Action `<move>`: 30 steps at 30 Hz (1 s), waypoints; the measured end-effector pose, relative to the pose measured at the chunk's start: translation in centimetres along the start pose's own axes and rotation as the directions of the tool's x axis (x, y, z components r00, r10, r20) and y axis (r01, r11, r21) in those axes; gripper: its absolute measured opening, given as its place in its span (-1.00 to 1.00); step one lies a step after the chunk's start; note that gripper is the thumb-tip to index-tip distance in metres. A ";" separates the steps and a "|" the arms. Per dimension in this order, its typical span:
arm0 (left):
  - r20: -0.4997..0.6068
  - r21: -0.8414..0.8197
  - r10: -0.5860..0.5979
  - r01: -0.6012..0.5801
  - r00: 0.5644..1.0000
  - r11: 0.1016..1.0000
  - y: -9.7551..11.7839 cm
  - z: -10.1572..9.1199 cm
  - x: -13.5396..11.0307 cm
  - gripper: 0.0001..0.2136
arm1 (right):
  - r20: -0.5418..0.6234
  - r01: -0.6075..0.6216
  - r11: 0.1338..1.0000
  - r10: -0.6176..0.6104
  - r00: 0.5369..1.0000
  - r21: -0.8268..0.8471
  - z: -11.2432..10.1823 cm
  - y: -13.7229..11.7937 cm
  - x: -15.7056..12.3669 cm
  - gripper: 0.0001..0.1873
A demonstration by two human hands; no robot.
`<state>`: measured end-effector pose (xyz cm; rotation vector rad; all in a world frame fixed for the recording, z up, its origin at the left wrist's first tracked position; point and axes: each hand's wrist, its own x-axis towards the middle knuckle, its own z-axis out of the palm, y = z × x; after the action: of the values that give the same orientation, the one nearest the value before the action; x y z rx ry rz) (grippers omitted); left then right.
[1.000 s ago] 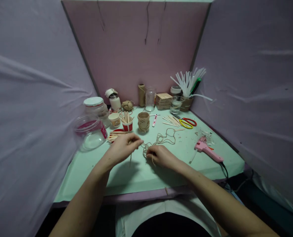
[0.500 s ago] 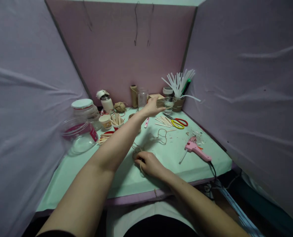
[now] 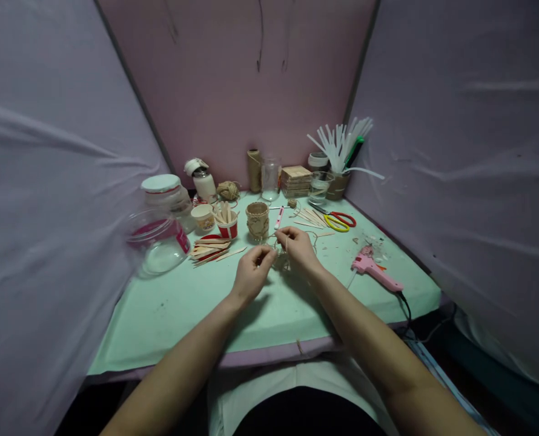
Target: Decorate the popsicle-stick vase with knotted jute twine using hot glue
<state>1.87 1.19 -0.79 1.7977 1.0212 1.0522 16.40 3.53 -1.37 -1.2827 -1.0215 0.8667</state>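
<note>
Twine (image 3: 279,259) is pinched just above the worktop (image 3: 169,303), before the wrapped cup (image 3: 257,220); the grip of left hand (image 3: 252,274) and right hand (image 3: 297,245) is closed on it, likely so a short stretch is drawn between them

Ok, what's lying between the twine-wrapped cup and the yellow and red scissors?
In the head view, a small pink and white tool lies just right of the twine-wrapped cup, then loose wooden sticks fan out up to the scissors.
</note>
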 end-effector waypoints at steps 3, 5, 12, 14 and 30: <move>0.090 -0.109 -0.087 0.096 0.992 0.989 -0.3 0.7 0.1 -0.79 | -0.013 0.132 0.966 -0.138 0.990 -0.220 0.4 0.2 0.1 -0.82; 0.110 -0.147 -0.109 0.124 0.988 0.981 -0.6 0.9 0.2 -0.82 | 0.013 0.187 0.930 -0.193 0.981 -0.316 0.6 0.5 -0.3 -0.81; 0.174 -0.596 -0.108 0.193 0.979 0.780 -0.9 -0.7 0.2 -0.77 | 0.435 0.478 0.574 -0.223 0.872 -0.664 -2.1 -0.5 3.0 -0.57; 0.187 -0.715 -0.087 0.196 0.979 0.671 -0.5 -1.4 0.0 -0.77 | 0.372 0.435 0.467 -0.227 0.900 -0.770 -3.9 -2.0 5.9 -0.36; 0.364 -0.328 -0.284 0.408 0.887 0.852 -1.3 -1.6 0.1 -0.70 | 0.655 0.539 0.795 -0.253 0.712 -0.278 -1.9 -2.4 -0.3 -0.69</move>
<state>0.08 2.12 -1.40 1.3218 0.8322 0.6686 17.96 2.33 0.94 -1.0896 -2.0364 0.7000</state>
